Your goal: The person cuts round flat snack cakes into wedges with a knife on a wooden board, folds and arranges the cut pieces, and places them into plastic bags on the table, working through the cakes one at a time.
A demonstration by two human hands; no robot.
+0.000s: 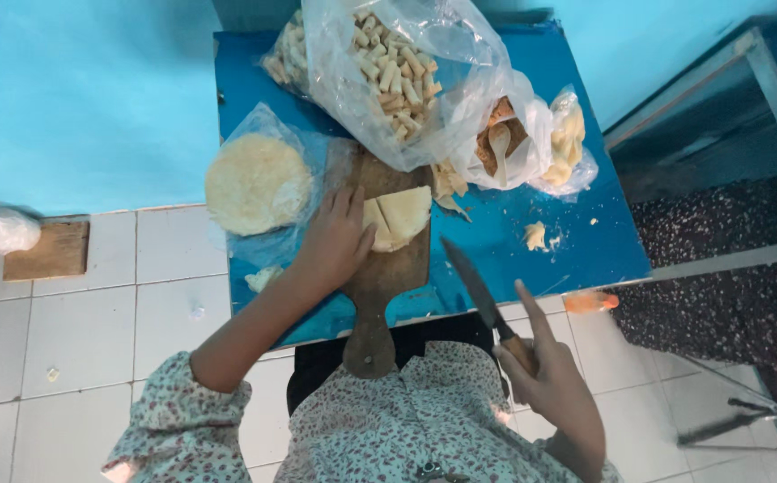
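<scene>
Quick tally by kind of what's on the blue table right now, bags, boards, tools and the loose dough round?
Clear plastic bags of food: 3 (rolled pieces, brown filling with spoon, yellow pieces)
Wooden cutting board: 1
Round dough stack: 1
Knife, in the right hand: 1
Left hand rests on the cut dough: 1
Total: 7

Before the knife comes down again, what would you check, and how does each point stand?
1. Left hand pressing the pale cut dough sheet: ok.
2. Left fingertips clear of the cut lines: cannot tell.
3. Right hand gripping the wooden-handled knife firmly: ok.
4. Blade away from the body: ok, it points toward the table.
5. Brown wooden paddle board fully on the blue table: not ok, its handle overhangs the edge.
</scene>
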